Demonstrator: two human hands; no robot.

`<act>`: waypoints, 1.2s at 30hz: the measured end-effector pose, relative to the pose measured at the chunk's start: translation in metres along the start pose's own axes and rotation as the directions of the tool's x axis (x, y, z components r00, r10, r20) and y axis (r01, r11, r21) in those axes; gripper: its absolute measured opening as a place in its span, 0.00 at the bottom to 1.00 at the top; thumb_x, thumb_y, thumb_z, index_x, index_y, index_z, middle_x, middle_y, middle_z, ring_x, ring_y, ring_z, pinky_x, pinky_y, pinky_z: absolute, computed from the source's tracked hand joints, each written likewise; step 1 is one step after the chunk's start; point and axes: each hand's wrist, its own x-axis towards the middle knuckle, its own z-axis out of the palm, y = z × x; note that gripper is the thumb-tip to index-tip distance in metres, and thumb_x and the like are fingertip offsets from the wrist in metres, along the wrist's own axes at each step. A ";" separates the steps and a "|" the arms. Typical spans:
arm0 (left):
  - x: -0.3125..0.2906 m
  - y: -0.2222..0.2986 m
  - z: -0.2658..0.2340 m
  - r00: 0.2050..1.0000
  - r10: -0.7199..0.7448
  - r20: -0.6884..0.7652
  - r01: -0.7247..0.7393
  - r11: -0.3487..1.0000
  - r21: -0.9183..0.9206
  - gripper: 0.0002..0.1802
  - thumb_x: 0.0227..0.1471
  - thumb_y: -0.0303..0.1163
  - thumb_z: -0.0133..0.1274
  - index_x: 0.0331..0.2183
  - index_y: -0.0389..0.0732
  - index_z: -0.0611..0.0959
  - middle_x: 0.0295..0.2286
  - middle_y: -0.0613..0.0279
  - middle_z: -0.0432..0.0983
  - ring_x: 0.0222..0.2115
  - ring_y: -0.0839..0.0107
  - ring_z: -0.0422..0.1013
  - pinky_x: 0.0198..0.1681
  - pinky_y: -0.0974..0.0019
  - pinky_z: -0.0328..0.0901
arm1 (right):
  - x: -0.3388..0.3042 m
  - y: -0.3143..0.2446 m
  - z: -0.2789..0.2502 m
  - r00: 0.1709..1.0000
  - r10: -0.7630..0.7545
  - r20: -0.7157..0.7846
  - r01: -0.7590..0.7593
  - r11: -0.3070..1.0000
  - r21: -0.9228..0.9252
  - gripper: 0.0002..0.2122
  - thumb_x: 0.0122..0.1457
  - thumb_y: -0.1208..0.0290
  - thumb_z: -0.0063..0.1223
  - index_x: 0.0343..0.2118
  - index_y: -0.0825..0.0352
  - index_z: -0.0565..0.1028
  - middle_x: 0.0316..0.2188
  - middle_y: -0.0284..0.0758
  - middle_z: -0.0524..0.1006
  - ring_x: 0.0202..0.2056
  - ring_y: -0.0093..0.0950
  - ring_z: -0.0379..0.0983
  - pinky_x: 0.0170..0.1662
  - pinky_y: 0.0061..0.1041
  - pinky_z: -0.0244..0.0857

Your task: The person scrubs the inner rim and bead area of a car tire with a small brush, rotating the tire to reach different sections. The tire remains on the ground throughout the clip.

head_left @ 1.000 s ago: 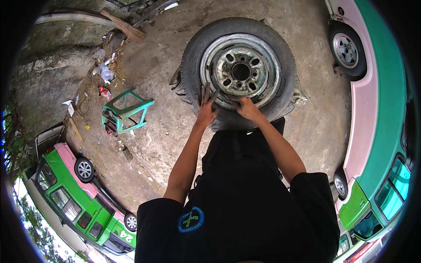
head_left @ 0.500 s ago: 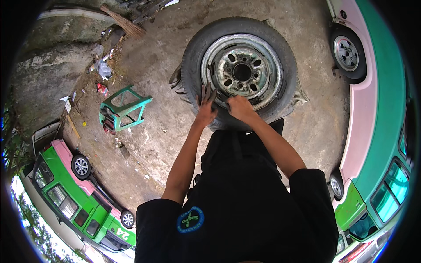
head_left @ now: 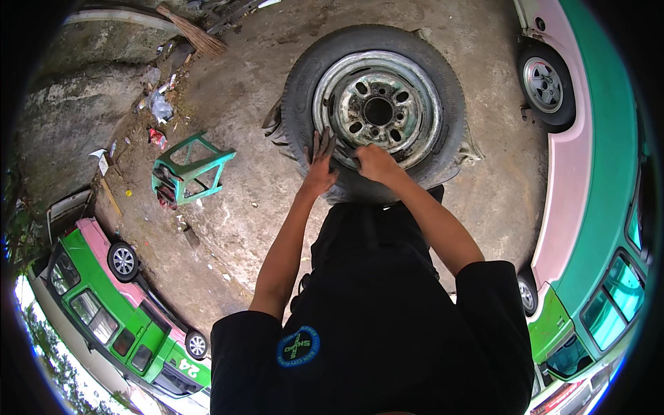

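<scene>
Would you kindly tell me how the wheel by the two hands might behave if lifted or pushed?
The wheel would probably feel heavy, since its tyre surrounds a metal rim. It seems to lie flat, so a push would more likely slide than tip it. On edge, its round outline might let it roll.

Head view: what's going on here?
A person is working bare-handed at a tire fitted on a worn steel rim, lying on its side on the ground. The left hand is spread on the near sidewall, fingers toward the rim. The right hand is curled beside it near the rim's edge; whether it grips anything is hidden.
</scene>
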 end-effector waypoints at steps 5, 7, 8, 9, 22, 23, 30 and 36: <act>-0.002 -0.001 0.003 1.000 -0.005 -0.021 0.004 1.000 -0.019 0.60 0.42 0.27 0.62 0.71 0.49 0.48 0.72 0.61 0.34 0.72 0.55 0.27 0.68 0.32 0.27 | -0.002 0.024 -0.016 0.967 0.061 0.246 -0.109 0.977 0.186 0.18 0.54 0.75 0.53 0.49 0.64 0.81 0.34 0.48 0.82 0.38 0.47 0.80 0.44 0.42 0.72; 0.000 -0.002 0.003 1.000 -0.012 -0.005 0.012 1.000 -0.001 0.59 0.42 0.28 0.62 0.71 0.49 0.49 0.72 0.60 0.34 0.72 0.55 0.27 0.68 0.31 0.27 | 0.004 0.020 -0.013 0.991 0.031 0.133 -0.071 0.946 0.316 0.18 0.56 0.74 0.54 0.51 0.64 0.80 0.32 0.50 0.82 0.31 0.43 0.81 0.36 0.38 0.73; 0.000 -0.002 0.003 1.000 -0.007 0.000 0.007 1.000 0.004 0.59 0.42 0.28 0.62 0.71 0.49 0.49 0.72 0.59 0.34 0.72 0.55 0.27 0.68 0.31 0.28 | 0.006 0.016 -0.013 0.991 0.028 0.134 -0.077 0.923 0.378 0.19 0.56 0.74 0.54 0.52 0.64 0.79 0.30 0.50 0.82 0.28 0.41 0.80 0.34 0.37 0.72; 0.000 -0.002 0.003 1.000 -0.004 0.003 0.004 1.000 0.011 0.59 0.42 0.27 0.62 0.71 0.48 0.49 0.72 0.59 0.34 0.72 0.55 0.27 0.68 0.31 0.28 | 0.007 0.011 -0.012 0.979 0.096 0.178 -0.162 0.901 0.402 0.20 0.57 0.74 0.53 0.53 0.63 0.79 0.29 0.50 0.81 0.26 0.39 0.80 0.31 0.36 0.71; 0.001 -0.001 0.002 1.000 0.004 0.013 -0.004 1.000 0.003 0.52 0.42 0.25 0.61 0.68 0.55 0.62 0.72 0.61 0.34 0.72 0.51 0.27 0.67 0.29 0.29 | -0.014 0.005 -0.018 0.999 -0.024 0.032 0.012 0.944 0.330 0.20 0.50 0.77 0.55 0.49 0.71 0.79 0.37 0.53 0.81 0.34 0.45 0.80 0.40 0.41 0.72; 0.001 -0.001 0.002 1.000 0.020 -0.005 -0.020 1.000 -0.006 0.52 0.42 0.25 0.61 0.68 0.57 0.62 0.72 0.62 0.34 0.72 0.51 0.27 0.67 0.29 0.29 | -0.017 0.004 -0.015 0.997 0.009 0.071 -0.028 0.961 0.276 0.19 0.50 0.77 0.56 0.47 0.71 0.79 0.37 0.54 0.81 0.38 0.46 0.80 0.43 0.43 0.71; -0.001 -0.004 0.002 0.998 0.055 -0.026 -0.056 0.998 -0.042 0.48 0.42 0.26 0.60 0.66 0.58 0.67 0.72 0.60 0.34 0.72 0.51 0.25 0.67 0.27 0.25 | -0.034 0.002 -0.021 0.964 0.178 0.196 -0.144 0.974 -0.174 0.10 0.52 0.73 0.56 0.36 0.70 0.81 0.35 0.53 0.81 0.40 0.50 0.80 0.47 0.46 0.74; 0.001 -0.005 0.005 0.999 0.032 0.003 -0.032 0.999 -0.010 0.48 0.43 0.26 0.60 0.66 0.56 0.67 0.72 0.60 0.35 0.72 0.51 0.26 0.66 0.26 0.25 | -0.025 -0.003 -0.014 0.994 0.087 0.065 -0.076 0.987 -0.145 0.09 0.51 0.71 0.57 0.34 0.70 0.81 0.32 0.52 0.80 0.38 0.51 0.79 0.44 0.47 0.74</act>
